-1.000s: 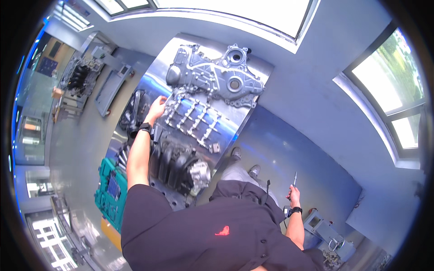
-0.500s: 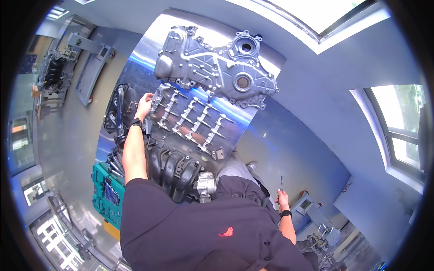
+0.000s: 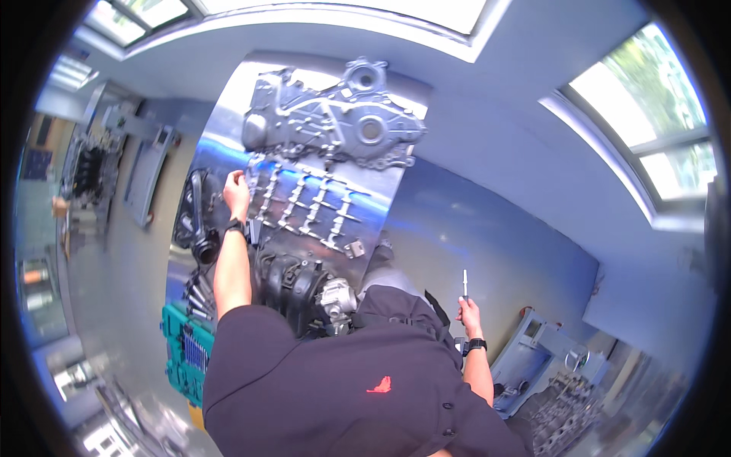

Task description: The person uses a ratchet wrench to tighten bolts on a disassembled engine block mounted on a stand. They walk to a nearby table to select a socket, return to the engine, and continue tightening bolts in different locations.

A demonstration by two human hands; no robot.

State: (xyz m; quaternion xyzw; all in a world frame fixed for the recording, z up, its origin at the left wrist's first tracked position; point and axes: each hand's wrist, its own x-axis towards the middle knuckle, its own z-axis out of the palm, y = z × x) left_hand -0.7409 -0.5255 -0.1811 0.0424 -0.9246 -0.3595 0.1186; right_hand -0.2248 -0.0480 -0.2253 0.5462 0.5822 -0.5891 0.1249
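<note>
Head view, left to right: left hand [image 3: 236,188] rests with fingers curled on the edge of the row of camshaft bearing caps [image 3: 304,206], laid out in order below the timing cover [image 3: 335,126]; right hand [image 3: 470,312], clenched, holds a slim tool [image 3: 465,283] upright, well apart.

Black ribbed plastic intake manifold [image 3: 293,286] partly behind the dark-shirted torso; teal plastic tool case [image 3: 181,352] likewise half covered.

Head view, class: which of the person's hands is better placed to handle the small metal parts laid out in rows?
Left. The left hand touches the rows of metal parts; the right hand holds a thin tool away from the table.
</note>
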